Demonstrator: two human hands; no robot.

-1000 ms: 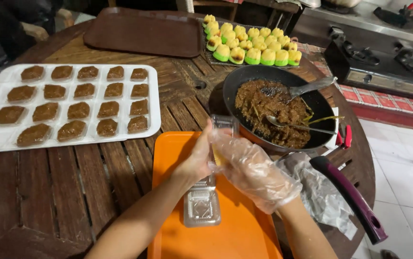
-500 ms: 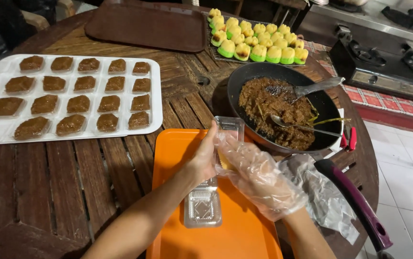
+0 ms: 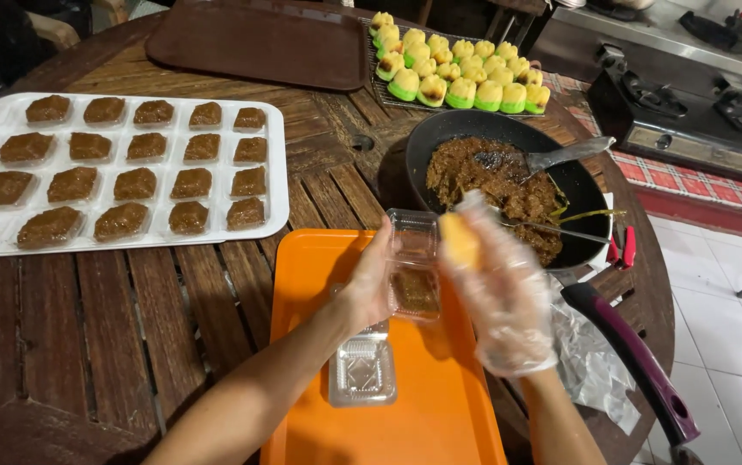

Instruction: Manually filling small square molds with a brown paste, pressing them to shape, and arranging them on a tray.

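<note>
Orange tray (image 3: 448, 405), white tray (image 3: 276, 185), brown filling (image 3: 496, 185), yellow-green cakes (image 3: 457, 77)

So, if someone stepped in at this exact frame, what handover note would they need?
Left hand: bare, holds a clear hinged plastic mould above the orange tray; its lower cavity has brown filling in it.
Right hand: in a clear plastic glove, holds a yellow dough piece by the mould.
A second clear mould lies on the orange tray.
Black pan of brown filling sits behind the hands, with a metal spoon in it.
Done: white tray holds rows of brown pieces.
Left: yellow piece not yet in the mould.
</note>
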